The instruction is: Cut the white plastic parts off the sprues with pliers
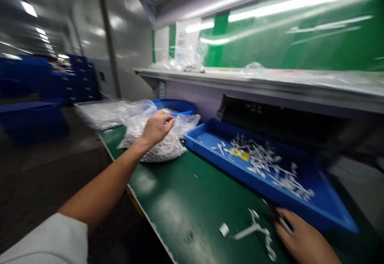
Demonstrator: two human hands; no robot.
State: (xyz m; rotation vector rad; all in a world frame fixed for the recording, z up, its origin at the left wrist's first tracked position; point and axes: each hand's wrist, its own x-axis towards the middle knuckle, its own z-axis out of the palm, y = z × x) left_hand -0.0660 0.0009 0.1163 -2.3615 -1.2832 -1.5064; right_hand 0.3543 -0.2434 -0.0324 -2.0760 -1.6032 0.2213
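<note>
My left hand (157, 128) is curled over the top of a clear plastic bag (162, 150) packed with small white plastic parts, gripping its gathered film. My right hand (301, 238) is at the lower right, near the blue tray's front rim, and holds a small dark-handled cutting tool (277, 216), perhaps side cutters. Just left of that hand, a branched white plastic runner (256, 228) and a small white piece (223, 229) lie on the green bench mat (186, 216). The blue tray (210, 130) holds a heap of white plastic runners (267, 166) and a yellow label (239, 154).
A round blue bin (177, 105) stands behind the bag, and another plastic bag of white parts (99, 114) lies at the far end of the bench. A grey shelf (255, 78) runs above the tray. Stacked blue crates (75, 78) stand beyond the bench's left edge.
</note>
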